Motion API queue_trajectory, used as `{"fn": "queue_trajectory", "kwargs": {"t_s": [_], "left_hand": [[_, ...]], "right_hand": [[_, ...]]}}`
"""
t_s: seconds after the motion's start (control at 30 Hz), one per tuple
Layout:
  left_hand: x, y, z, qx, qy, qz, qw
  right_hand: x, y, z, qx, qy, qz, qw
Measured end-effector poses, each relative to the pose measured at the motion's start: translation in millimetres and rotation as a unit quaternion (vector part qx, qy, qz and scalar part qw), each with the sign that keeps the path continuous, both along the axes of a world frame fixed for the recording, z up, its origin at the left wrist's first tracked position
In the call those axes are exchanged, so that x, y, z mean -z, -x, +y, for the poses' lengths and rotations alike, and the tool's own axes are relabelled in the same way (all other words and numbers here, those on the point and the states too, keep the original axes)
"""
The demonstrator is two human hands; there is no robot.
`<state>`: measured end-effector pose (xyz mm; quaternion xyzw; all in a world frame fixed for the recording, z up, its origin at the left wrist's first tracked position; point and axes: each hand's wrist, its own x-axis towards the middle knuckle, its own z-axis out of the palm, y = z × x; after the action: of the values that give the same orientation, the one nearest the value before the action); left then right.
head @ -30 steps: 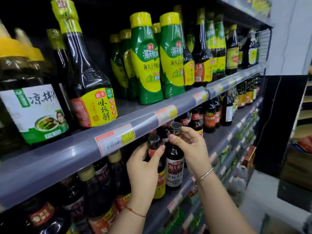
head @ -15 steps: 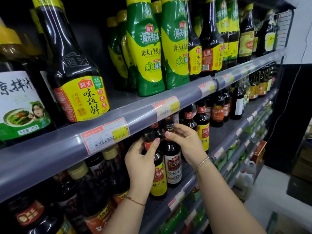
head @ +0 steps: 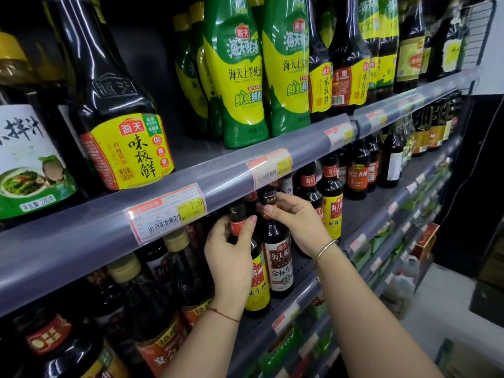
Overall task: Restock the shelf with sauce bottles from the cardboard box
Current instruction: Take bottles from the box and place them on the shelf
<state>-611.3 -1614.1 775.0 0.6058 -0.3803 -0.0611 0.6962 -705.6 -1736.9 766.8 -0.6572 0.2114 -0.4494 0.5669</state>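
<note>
Two small dark sauce bottles stand side by side near the front of the grey middle shelf [head: 300, 293]. My left hand [head: 229, 257] grips the neck of the yellow-label bottle [head: 257, 285]. My right hand [head: 297, 225] pinches the neck of the white-label bottle [head: 281, 264] just under its cap. Both caps reach up behind the rail of the shelf above. The cardboard box is out of view.
The upper shelf rail [head: 218, 184] with price tags hangs just over my hands. Green oyster-sauce bottles [head: 237, 77] and a big dark soy bottle [head: 117, 118] stand above. More dark bottles [head: 330, 203] fill the shelf to the right and left; lower shelves run down right.
Both hands have slid the two bottles a little deeper and leftward under the upper rail. The view has moved closer and tilted down.
</note>
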Motion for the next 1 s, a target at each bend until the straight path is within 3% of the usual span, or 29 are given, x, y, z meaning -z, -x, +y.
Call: {"fn": "queue_trajectory", "kwargs": {"t_s": [0.23, 0.6, 1.0], "left_hand": [[12, -1, 8, 0.002, -0.051, -0.072, 0.996], [80, 12, 30, 0.056, -0.166, -0.014, 0.984], [87, 15, 10, 0.008, -0.142, 0.009, 0.990]], "right_hand": [[7, 14, 15, 0.000, 0.039, 0.036, 0.999], [83, 27, 36, 0.011, -0.014, 0.098, 0.995], [77, 32, 14, -0.037, -0.006, 0.111, 0.993]]}}
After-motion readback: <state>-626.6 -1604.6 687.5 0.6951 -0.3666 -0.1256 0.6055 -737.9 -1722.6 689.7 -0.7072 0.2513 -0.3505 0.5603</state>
